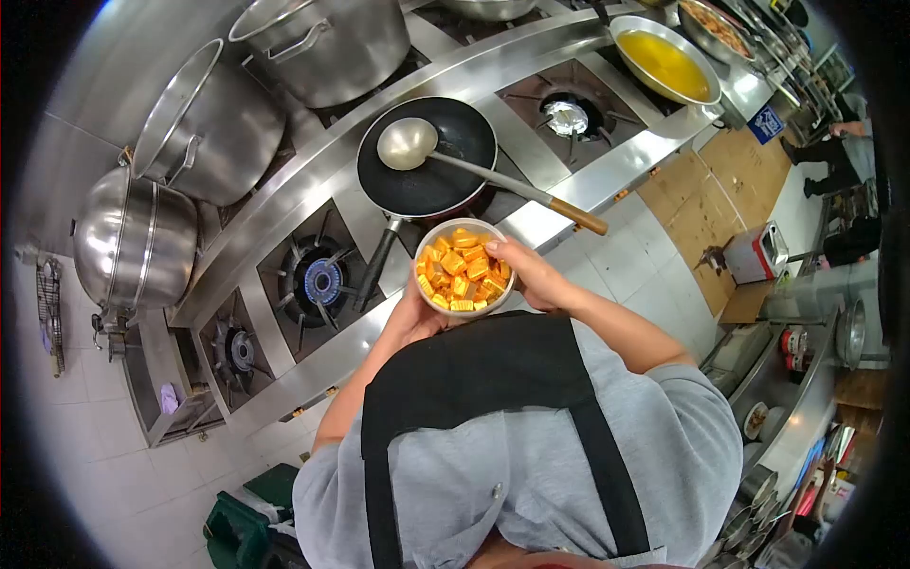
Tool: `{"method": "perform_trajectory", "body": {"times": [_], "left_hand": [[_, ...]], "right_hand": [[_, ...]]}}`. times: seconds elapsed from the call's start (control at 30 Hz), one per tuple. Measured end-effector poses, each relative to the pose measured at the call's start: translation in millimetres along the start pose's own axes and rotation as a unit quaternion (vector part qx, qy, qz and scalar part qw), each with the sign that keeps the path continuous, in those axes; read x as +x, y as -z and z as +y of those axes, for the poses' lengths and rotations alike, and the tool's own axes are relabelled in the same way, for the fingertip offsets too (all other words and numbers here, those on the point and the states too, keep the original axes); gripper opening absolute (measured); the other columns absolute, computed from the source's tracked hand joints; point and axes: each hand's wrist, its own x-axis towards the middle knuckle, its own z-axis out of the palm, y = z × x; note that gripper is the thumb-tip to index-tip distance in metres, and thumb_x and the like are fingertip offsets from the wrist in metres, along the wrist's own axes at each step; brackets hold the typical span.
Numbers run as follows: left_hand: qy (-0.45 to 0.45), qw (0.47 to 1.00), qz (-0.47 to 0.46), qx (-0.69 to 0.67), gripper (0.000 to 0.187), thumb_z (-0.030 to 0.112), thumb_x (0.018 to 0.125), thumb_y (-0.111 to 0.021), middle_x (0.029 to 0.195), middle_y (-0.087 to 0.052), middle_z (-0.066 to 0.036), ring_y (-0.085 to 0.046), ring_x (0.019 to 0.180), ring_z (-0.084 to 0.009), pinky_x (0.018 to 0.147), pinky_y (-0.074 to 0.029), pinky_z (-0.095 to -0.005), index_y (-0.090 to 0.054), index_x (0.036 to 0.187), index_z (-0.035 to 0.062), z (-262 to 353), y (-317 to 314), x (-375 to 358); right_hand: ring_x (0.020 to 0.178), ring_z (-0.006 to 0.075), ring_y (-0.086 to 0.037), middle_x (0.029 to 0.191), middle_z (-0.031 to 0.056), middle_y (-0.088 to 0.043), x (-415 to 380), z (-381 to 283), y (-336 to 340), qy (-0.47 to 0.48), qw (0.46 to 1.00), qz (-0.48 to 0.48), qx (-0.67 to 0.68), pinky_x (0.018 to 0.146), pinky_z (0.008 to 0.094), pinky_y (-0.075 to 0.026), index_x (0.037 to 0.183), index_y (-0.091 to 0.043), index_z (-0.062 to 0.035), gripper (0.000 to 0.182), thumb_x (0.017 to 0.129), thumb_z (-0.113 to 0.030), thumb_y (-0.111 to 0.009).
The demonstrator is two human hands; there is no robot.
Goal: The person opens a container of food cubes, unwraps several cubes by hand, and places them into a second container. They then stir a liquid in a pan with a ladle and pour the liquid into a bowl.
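Just beyond my black apron (479, 365), I grip a pale round bowl (433, 237) between both hands. My left hand (414, 318) cups its lower left side, those fingers hidden; my right hand (536, 275) clasps the other side, thumb over the rim. Heaped inside, chunky pieces (464, 270) shine gold and orange, glossy like foil. Past the bowl, a black frying pan (408, 197) bears a ladle (408, 145); left of it, a burner (323, 282) flames blue. Farther off stand steel pots (327, 57).

Commercial kitchen, probably: burners (323, 282), stockpots (336, 59)
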Motion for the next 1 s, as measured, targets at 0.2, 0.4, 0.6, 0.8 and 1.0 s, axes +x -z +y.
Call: {"method": "perform_trajectory", "body": {"times": [0.2, 0.4, 0.6, 0.8, 1.0], "left_hand": [[0.055, 0.995, 0.061, 0.052, 0.046, 0.04, 0.098, -0.029, 0.127, -0.05, -0.015, -0.058, 0.104, -0.0358, 0.068, -0.055, -0.0529, -0.04, 0.131, 0.0093, -24.5, 14.6, 73.2], [-0.006, 0.994, 0.103, -0.019, 0.041, 0.029, 0.099, -0.028, 0.135, -0.04, -0.015, -0.043, 0.123, -0.0325, 0.1, -0.038, -0.0535, -0.036, 0.132, 0.0042, -29.9, -1.6, 101.9], [0.009, 1.0, 0.008, -0.008, 0.039, 0.024, 0.098, -0.037, 0.131, -0.039, -0.014, -0.039, 0.123, -0.0324, 0.103, -0.037, -0.0458, -0.034, 0.131, 0.0033, -29.7, 6.6, 105.5], [0.02, 0.999, 0.038, 0.031, 0.039, 0.017, 0.093, -0.049, 0.125, -0.044, -0.016, -0.048, 0.114, -0.029, 0.098, -0.043, -0.0401, -0.037, 0.128, 0.003, -25.6, 13.7, 91.8], [0.058, 0.944, 0.05, 0.32, 0.025, 0.024, 0.093, -0.054, 0.082, -0.061, -0.006, -0.06, 0.066, -0.0113, 0.059, -0.049, -0.0197, -0.053, 0.106, 0.0024, -1.0, -1.7, 43.2]], "right_hand": [[0.103, 0.0172, -0.052, 0.108, 0.0086, -0.055, 12.5, 12.9, 49.8, 0.026, 0.996, 0.042, 0.073, 0.091, 0.0323, -0.041, 0.118, -0.048, -0.001, 0.048, 0.079, -0.028, -0.057], [0.097, 0.0183, -0.056, 0.104, 0.0088, -0.057, 39.3, 13.3, 88.3, 0.076, 0.991, 0.089, 0.068, 0.086, 0.0298, -0.045, 0.113, -0.051, -0.0003, 0.043, 0.077, -0.021, -0.061], [0.099, 0.0195, -0.058, 0.108, 0.0107, -0.06, 70.0, 14.6, 125.1, 0.135, 0.966, 0.215, 0.04, 0.088, 0.0299, -0.046, 0.114, -0.054, 0.0012, 0.036, 0.089, -0.025, -0.055], [0.104, 0.0188, -0.053, 0.109, 0.0084, -0.058, 74.2, -2.0, 105.9, 0.157, 0.911, 0.38, 0.029, 0.09, 0.0299, -0.04, 0.112, -0.056, -0.0011, 0.036, 0.09, -0.03, -0.055], [0.103, 0.0238, -0.051, 0.108, 0.0132, -0.058, 55.2, 18.9, 117.6, 0.258, 0.836, 0.435, -0.211, 0.092, 0.0339, -0.036, 0.107, -0.059, -0.0017, 0.033, 0.089, -0.028, -0.054]]}}
